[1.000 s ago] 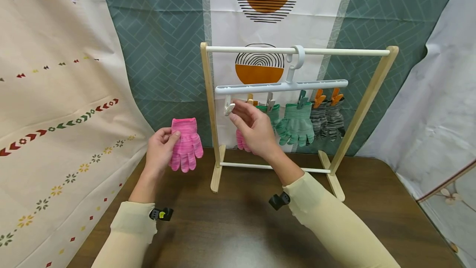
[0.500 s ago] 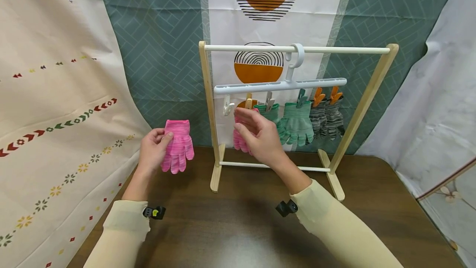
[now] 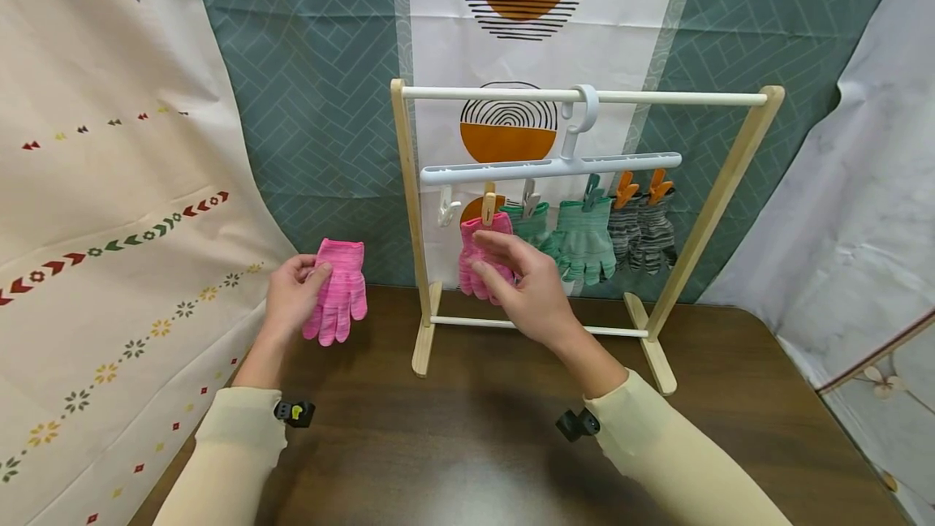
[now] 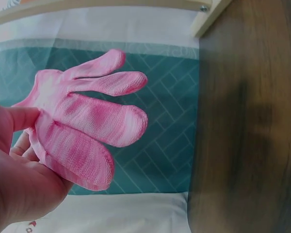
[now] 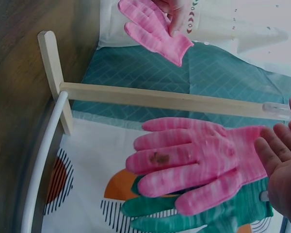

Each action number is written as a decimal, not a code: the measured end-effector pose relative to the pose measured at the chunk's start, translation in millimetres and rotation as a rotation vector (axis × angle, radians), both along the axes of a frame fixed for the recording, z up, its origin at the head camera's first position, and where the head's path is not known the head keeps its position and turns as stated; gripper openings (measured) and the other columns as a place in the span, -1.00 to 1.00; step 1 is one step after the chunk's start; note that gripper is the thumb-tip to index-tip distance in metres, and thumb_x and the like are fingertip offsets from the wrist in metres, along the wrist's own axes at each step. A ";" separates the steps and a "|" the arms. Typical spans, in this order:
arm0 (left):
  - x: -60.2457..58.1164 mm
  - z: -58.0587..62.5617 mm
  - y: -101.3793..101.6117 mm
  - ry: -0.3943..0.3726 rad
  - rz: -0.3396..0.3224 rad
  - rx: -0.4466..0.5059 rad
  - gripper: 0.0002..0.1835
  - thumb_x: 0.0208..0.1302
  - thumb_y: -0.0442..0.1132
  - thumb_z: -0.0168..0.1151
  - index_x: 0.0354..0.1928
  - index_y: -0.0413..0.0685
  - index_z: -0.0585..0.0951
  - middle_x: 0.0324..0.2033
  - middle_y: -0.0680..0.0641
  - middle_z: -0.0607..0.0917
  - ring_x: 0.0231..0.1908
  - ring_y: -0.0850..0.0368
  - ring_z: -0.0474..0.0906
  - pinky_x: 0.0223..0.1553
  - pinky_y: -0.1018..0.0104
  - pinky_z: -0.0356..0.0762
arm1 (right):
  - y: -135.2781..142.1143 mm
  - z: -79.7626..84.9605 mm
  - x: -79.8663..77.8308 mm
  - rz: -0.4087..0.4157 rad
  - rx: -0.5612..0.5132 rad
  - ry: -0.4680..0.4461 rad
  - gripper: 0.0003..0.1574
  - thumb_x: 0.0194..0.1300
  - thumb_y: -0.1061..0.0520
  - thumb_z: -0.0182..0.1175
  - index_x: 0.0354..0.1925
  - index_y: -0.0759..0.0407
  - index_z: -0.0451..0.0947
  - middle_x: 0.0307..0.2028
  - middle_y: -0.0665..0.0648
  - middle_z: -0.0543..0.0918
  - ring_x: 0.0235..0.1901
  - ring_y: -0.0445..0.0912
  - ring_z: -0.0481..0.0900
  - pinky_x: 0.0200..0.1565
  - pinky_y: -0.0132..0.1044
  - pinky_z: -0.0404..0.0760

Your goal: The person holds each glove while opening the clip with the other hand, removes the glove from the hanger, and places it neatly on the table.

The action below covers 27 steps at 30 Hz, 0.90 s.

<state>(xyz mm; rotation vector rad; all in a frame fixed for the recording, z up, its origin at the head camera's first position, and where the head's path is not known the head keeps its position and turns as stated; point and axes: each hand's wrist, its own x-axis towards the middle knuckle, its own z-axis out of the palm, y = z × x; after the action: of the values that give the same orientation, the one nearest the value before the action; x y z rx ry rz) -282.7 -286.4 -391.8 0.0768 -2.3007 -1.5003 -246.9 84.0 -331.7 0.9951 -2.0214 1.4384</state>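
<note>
My left hand (image 3: 290,292) pinches a pink knit glove (image 3: 338,292) near its cuff, between thumb and fingers, left of the rack; its fingers dangle downward. In the left wrist view the glove's fingers (image 4: 102,116) spread away from my thumb. My right hand (image 3: 533,286) holds nothing, its fingers loosely bent, in front of a second pink glove (image 3: 471,266) that hangs from a tan clip (image 3: 489,205). A brownish spot marks this hanging glove (image 5: 203,158) in the right wrist view. A white clip (image 3: 447,208) at the hanger's left end carries no glove.
The pale hanger (image 3: 497,174) hooks over the white rail (image 3: 679,98) of a wooden rack (image 3: 712,209). To the right hang green gloves (image 3: 587,238) and dark grey gloves (image 3: 657,234) on clips. The rack stands on a brown table (image 3: 438,437), with patterned cloths behind.
My right hand has left the white clip and moved down and right, uncovering the hanging pink glove. The left hand has drifted left with its glove.
</note>
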 end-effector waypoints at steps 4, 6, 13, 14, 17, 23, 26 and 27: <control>-4.1 -5.3 -7.5 0.008 0.005 -0.063 -0.55 0.59 -0.10 0.25 0.18 -0.41 0.58 -0.12 -0.36 0.76 -0.41 0.37 0.57 -0.35 0.52 0.52 | 6.1 -5.6 2.2 -0.018 0.026 0.000 -0.48 0.47 0.24 0.36 0.33 0.27 0.57 0.20 0.27 0.69 0.15 0.16 0.70 0.17 0.09 0.66; -6.7 -8.1 -11.3 0.014 0.001 -0.090 -0.56 0.58 -0.12 0.25 0.17 -0.43 0.59 -0.13 -0.38 0.76 -0.42 0.37 0.56 -0.37 0.52 0.51 | 9.2 -8.3 3.0 -0.032 0.037 0.005 -0.48 0.46 0.23 0.37 0.33 0.28 0.58 0.19 0.26 0.70 0.13 0.15 0.70 0.15 0.13 0.66; -13.5 -15.8 -22.3 -0.014 -0.010 -0.143 -0.56 0.59 -0.13 0.25 0.17 -0.45 0.59 -0.23 -0.30 0.75 -0.49 0.37 0.53 -0.42 0.48 0.49 | 19.2 -15.3 3.4 -0.070 0.058 0.045 -0.47 0.43 0.24 0.41 0.31 0.27 0.60 0.19 0.24 0.70 0.11 0.17 0.70 0.13 0.12 0.66; -14.1 -16.7 -23.6 -0.018 -0.011 -0.147 -0.56 0.58 -0.14 0.25 0.17 -0.45 0.59 -0.25 -0.29 0.75 -0.50 0.37 0.52 -0.43 0.47 0.49 | 20.7 -16.1 3.5 -0.072 0.059 0.050 -0.46 0.42 0.24 0.42 0.32 0.25 0.60 0.19 0.22 0.70 0.11 0.17 0.70 0.15 0.09 0.66; -16.1 -20.8 -27.7 -0.027 -0.013 -0.162 -0.59 0.58 -0.17 0.25 0.15 -0.47 0.60 -0.28 -0.28 0.76 -0.51 0.36 0.51 -0.45 0.45 0.48 | 24.6 -18.0 3.8 -0.083 0.068 0.066 -0.45 0.42 0.24 0.42 0.32 0.23 0.60 0.21 0.16 0.70 0.14 0.16 0.70 0.19 -0.01 0.65; -20.2 -31.2 -36.9 -0.072 -0.023 -0.218 -0.61 0.58 -0.20 0.24 0.14 -0.49 0.61 -0.19 -0.35 0.76 -0.42 0.27 0.53 -0.39 0.46 0.48 | 30.7 -19.7 7.2 -0.099 0.063 0.074 -0.46 0.40 0.27 0.43 0.30 0.22 0.61 0.21 0.13 0.71 0.15 0.14 0.69 0.18 0.02 0.65; -23.5 -37.1 -42.7 -0.115 -0.026 -0.255 -0.57 0.61 -0.16 0.20 0.19 -0.47 0.59 -0.10 -0.38 0.75 -0.30 0.14 0.59 -0.30 0.41 0.50 | 33.3 -20.7 8.9 -0.103 0.055 0.074 -0.46 0.39 0.29 0.43 0.30 0.22 0.62 0.21 0.13 0.70 0.16 0.12 0.69 0.15 0.08 0.65; -24.8 -38.9 -44.6 -0.130 -0.027 -0.263 -0.55 0.61 -0.14 0.19 0.20 -0.47 0.59 -0.07 -0.39 0.74 -0.25 0.09 0.60 -0.28 0.38 0.51 | 34.2 -21.3 9.3 -0.106 0.053 0.076 -0.46 0.39 0.29 0.43 0.30 0.22 0.62 0.21 0.13 0.71 0.16 0.10 0.69 0.15 0.10 0.65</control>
<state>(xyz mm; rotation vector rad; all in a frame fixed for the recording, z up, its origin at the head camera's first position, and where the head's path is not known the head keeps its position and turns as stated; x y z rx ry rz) -307.5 -331.0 -430.8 0.0725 -2.5911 -1.2245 -237.6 118.3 -353.0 0.9342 -2.0347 1.2799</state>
